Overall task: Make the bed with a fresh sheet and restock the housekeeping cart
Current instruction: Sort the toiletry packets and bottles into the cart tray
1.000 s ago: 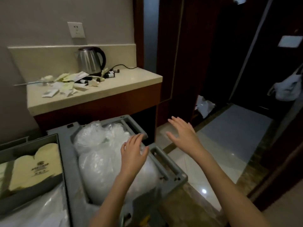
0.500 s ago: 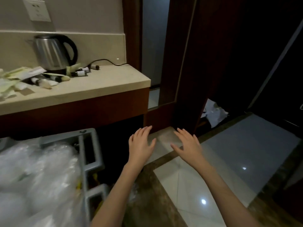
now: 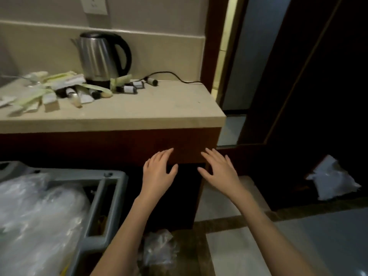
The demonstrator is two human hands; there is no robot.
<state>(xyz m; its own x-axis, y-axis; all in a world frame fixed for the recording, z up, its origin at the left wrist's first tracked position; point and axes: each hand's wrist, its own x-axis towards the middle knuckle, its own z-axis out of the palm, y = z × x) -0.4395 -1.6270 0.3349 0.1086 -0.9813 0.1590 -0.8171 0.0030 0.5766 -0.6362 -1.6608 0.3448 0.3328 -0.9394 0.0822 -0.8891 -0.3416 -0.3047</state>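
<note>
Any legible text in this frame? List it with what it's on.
None legible.
Small bottles by the kettle: white labels, too blurred to read.
Sachets on the counter: no print readable.
Wall socket: no marking visible.
Housekeeping cart: no label visible.

Steel kettle (image 3: pixel 99 56) on beige countertop (image 3: pixel 139 108), small toiletry bottles (image 3: pixel 129 89) beside it — crumpled white bag (image 3: pixel 332 182) on floor
</note>
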